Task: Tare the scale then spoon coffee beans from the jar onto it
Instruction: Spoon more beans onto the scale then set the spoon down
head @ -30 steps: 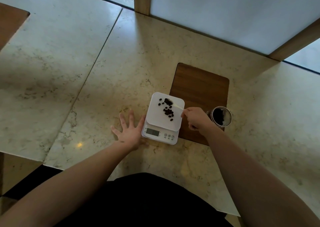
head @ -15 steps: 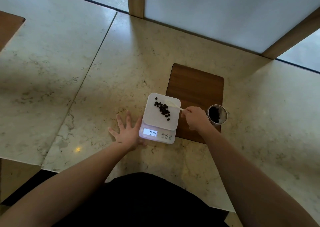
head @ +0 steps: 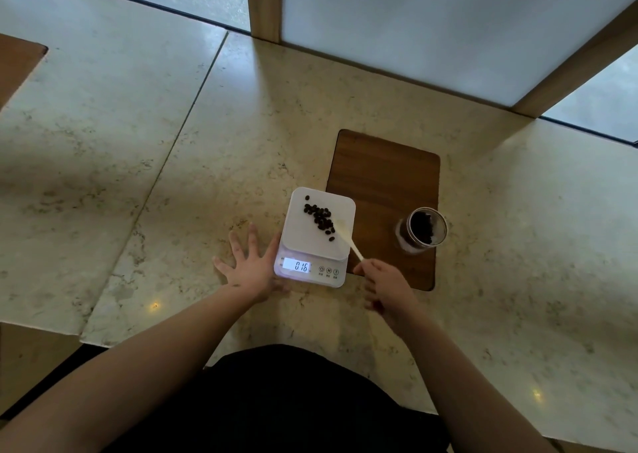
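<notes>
A white kitchen scale (head: 303,242) stands on the marble counter, its lit display (head: 297,265) reading 016. Several dark coffee beans (head: 320,218) lie in a diagonal streak on its platform. My right hand (head: 386,287) holds a pale spoon (head: 348,238) by the handle end; the spoon's bowl rests over the platform's right side, beside the beans. My left hand (head: 248,266) lies flat on the counter with fingers spread, touching the scale's left edge. An open glass jar (head: 422,229) holding dark beans stands to the right.
A brown wooden board (head: 383,176) is set in the counter behind the scale, and the jar stands on its right part. A wooden post (head: 264,4) and a frosted panel rise at the far edge. Another wooden inset (head: 17,62) shows far left.
My right hand has drawn back toward me and down, swinging the spoon's handle. The beans now lie in one streak and the display rose from 014 to 016. My left hand stayed put.
</notes>
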